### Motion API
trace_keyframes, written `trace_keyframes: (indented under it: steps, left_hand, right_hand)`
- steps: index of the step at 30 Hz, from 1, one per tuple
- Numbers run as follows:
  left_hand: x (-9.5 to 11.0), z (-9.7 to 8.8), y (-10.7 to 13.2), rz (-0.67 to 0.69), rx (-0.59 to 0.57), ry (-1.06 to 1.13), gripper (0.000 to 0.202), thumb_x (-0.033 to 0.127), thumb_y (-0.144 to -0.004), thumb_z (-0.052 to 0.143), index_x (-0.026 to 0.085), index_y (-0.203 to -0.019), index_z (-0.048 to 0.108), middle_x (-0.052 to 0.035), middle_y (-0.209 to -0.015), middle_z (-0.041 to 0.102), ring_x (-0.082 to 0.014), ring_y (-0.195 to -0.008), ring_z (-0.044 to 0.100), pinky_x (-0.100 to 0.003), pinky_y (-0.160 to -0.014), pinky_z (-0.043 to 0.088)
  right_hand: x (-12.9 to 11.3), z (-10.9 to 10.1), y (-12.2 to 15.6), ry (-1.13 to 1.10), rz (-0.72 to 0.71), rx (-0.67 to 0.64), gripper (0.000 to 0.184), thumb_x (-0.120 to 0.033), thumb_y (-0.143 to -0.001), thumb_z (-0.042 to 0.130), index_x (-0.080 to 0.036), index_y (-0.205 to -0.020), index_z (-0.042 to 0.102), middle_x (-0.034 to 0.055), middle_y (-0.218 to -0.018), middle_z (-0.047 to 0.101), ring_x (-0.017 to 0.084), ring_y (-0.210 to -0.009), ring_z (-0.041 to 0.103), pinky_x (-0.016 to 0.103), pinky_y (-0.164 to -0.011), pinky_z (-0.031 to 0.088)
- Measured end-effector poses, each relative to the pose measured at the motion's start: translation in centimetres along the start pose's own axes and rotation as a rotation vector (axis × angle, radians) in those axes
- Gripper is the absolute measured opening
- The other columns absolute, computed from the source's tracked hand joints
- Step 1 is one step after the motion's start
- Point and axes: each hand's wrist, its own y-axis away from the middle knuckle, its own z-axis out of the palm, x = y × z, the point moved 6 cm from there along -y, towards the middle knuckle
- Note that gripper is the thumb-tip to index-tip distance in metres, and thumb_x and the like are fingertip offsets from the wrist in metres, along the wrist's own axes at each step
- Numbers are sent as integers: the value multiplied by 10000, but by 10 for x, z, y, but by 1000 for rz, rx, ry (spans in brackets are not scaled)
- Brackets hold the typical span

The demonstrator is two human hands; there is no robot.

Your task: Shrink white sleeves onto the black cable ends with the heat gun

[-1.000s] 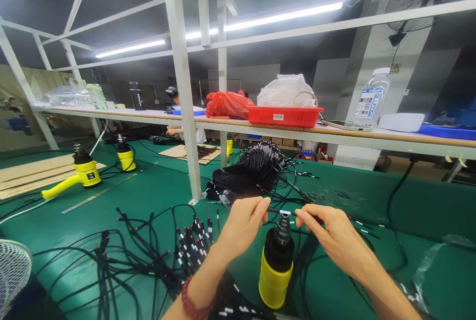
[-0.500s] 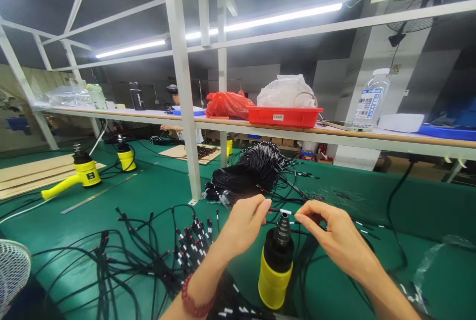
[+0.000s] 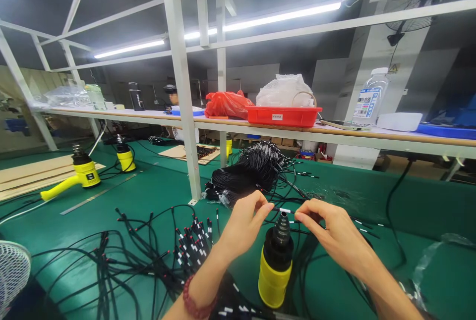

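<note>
The person's left hand [image 3: 243, 226] shows at lower centre of the frame and the right hand [image 3: 336, 233] just right of centre, both bare. The left forearm [image 3: 204, 270] runs to the bottom edge, tapering towards a slim wrist, and the right forearm [image 3: 386, 293] reaches the lower right edge in the same way. Around the left wrist sits a bracelet [image 3: 193, 296] of round, polished dark red beads on a single strand, lying close to the skin. The fingers [image 3: 258, 206] are long and slender; their nails are too small to make out clearly.
</note>
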Motion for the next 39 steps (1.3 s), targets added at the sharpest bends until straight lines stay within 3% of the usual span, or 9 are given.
trace_keyframes:
  steps: [4,10,13,19,35,39]
  left_hand:
    - [3,-1,-2,29,-3,9,183,320,-919,480,177,-842,565,13,-776,576,-130,-717,487,-228,-633,358]
    - [-1,1,-4,-19,-62,-119,459,433,-977,316,186,-676,560,11,-616,557,-136,-603,498,-249,-591,339]
    - [-3,2,-4,-19,-53,-100,483,456,-968,332,184,-635,551,12,-583,544,-134,-585,501,-244,-573,335]
    - [-5,2,-3,-25,-10,-25,407,442,-941,419,177,-658,543,24,-620,542,-122,-608,484,-234,-575,340]
    - [1,-2,-2,19,46,17,64,199,-858,567,174,-873,624,12,-809,628,-133,-762,541,-237,-702,374]
    - [2,-4,-1,40,31,-22,77,230,-882,551,177,-871,607,13,-815,616,-134,-772,531,-239,-709,366]
  right_hand:
    - [-1,-2,0,-18,5,44,249,-351,-911,508,-213,-731,610,-8,-704,585,145,-650,497,265,-600,366]
    - [-4,-3,0,0,-21,38,259,-336,-915,501,-210,-714,602,-8,-700,582,142,-641,493,264,-594,372]
    - [-3,-2,1,-1,-10,28,275,-364,-925,485,-211,-739,620,-3,-716,611,145,-641,512,267,-594,382]
    - [0,0,0,-12,3,-26,351,-422,-946,430,-218,-763,648,16,-770,658,168,-701,561,283,-628,401]
    - [7,1,-5,-2,43,75,206,-348,-884,527,-215,-791,655,8,-787,651,168,-715,568,277,-635,398]
    - [8,2,-5,16,64,46,249,-394,-904,503,-224,-787,644,-5,-770,643,160,-693,542,271,-611,360]
